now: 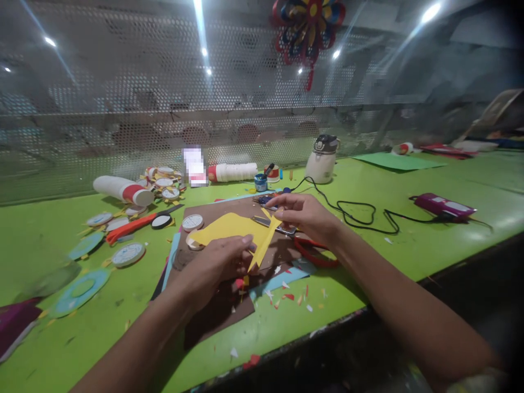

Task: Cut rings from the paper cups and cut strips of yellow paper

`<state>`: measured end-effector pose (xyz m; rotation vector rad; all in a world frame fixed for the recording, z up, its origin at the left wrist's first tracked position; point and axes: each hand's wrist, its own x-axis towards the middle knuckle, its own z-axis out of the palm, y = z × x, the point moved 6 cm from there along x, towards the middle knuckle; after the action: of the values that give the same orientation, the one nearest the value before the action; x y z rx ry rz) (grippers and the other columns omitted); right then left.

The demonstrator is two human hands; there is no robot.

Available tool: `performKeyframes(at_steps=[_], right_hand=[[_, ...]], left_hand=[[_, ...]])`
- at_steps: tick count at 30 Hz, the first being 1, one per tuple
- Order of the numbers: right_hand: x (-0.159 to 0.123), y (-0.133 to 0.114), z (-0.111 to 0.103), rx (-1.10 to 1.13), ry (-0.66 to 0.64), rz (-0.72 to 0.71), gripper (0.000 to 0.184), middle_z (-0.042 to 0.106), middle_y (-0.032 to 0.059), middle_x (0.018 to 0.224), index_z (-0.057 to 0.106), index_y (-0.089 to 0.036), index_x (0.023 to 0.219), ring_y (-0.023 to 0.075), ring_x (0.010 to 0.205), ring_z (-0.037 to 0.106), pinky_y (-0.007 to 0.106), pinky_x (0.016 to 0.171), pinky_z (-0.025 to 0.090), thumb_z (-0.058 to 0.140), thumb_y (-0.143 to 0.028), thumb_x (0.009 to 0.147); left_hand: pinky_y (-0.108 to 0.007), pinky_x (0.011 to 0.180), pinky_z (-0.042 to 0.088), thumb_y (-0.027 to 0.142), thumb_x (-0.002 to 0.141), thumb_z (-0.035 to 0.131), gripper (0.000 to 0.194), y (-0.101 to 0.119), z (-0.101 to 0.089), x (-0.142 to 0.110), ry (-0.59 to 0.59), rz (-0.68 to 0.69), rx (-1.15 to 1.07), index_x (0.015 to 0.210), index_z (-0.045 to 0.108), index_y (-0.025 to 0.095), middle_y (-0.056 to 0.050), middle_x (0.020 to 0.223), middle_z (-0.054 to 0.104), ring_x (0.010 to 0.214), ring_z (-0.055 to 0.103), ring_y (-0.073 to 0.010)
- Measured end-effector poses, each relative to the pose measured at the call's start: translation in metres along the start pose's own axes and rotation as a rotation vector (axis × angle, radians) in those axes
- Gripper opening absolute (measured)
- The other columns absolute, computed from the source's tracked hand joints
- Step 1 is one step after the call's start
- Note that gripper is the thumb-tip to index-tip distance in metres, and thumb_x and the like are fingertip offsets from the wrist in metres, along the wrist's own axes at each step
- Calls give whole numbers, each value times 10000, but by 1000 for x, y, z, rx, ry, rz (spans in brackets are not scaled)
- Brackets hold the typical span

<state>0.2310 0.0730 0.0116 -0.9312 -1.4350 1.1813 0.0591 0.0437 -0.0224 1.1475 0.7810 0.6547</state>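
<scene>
In the head view, my right hand (301, 215) pinches the upper end of a folded yellow paper strip (268, 243). The fingers of my left hand (223, 262) are curled at the strip's lower end, thumb against it. Behind them lies a larger sheet of yellow paper (229, 226), partly covered by my left hand. Scissors with red handles (313, 256) rest below my right hand, their blades partly hidden by the paper. A brown sheet (221, 319) lies under all this, over light blue paper (282, 281). A white round disc (192, 222) is beside the yellow sheet.
Paper scraps (289, 297) litter the green table (339, 327). Left are an orange-handled cutter (135, 226), several discs and a stack of paper cups (123, 190). Farther back stand a blue jar (261, 183) and a white jug (322, 164). A black cable (356, 213) runs to a purple box (444, 207).
</scene>
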Motion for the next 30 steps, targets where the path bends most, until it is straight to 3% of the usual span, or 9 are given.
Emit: performKeyframes(at_steps=[5,8,11,14,17,19,22,25,30], right_hand=[[-3,4,9,-2,-51,3,198,581,-36,604,697,-142,931,84,523,503,219,492,370,700,-170,734],[-2,5,9,66,-75,-5,185,605,-15,649,688,-154,941,92,551,526,231,526,408,645,-282,816],[-2,3,8,163,-101,-30,282,618,-8,666,674,-170,951,95,570,556,250,571,442,500,-388,910],[-5,0,14,215,-194,-32,223,649,4,715,656,-172,1043,106,640,599,258,622,455,603,-287,859],[-14,-3,27,233,-328,-10,432,673,43,813,622,-168,1156,152,737,624,299,661,476,729,-198,739],[-19,-6,33,241,-370,-5,390,662,42,826,659,-161,1088,150,731,618,312,682,478,752,-195,711],[-21,-10,36,243,-355,-17,149,634,16,760,706,-142,863,123,680,588,296,691,460,737,-208,733],[-21,-10,37,235,-323,-11,113,617,0,697,689,-148,760,120,643,565,285,659,450,733,-251,741],[-17,2,35,192,-260,55,146,600,-17,616,678,-147,733,99,552,519,255,577,410,724,-284,759]], left_hand=[[-197,510,337,378,774,663,250,-7,7,0,-79,-8,69,723,589,144,-13,626,614,529,484,-84],[-199,468,304,363,783,657,239,-9,5,0,-79,-13,39,726,583,143,-17,613,607,495,472,-81],[-204,482,327,324,797,646,191,-9,8,-1,-124,-10,-65,752,590,147,-17,609,600,509,501,-93],[-218,541,370,267,820,618,145,-4,13,-1,-170,27,-160,754,605,139,-20,611,595,537,517,-98],[-240,610,398,211,830,590,140,-1,19,-3,-213,63,-234,730,626,120,-31,620,586,579,530,-109],[-243,618,392,195,832,577,148,-1,21,-4,-232,61,-263,730,640,109,-32,612,573,581,517,-110],[-239,616,382,186,842,555,173,-3,24,-5,-261,43,-272,724,649,101,-31,593,560,576,511,-109],[-266,659,407,211,860,531,200,-6,27,-5,-276,12,-265,752,660,103,-64,652,606,622,551,-136],[-310,778,445,198,828,570,136,-6,19,-3,-111,11,-259,869,685,138,-99,898,668,835,607,-194]])
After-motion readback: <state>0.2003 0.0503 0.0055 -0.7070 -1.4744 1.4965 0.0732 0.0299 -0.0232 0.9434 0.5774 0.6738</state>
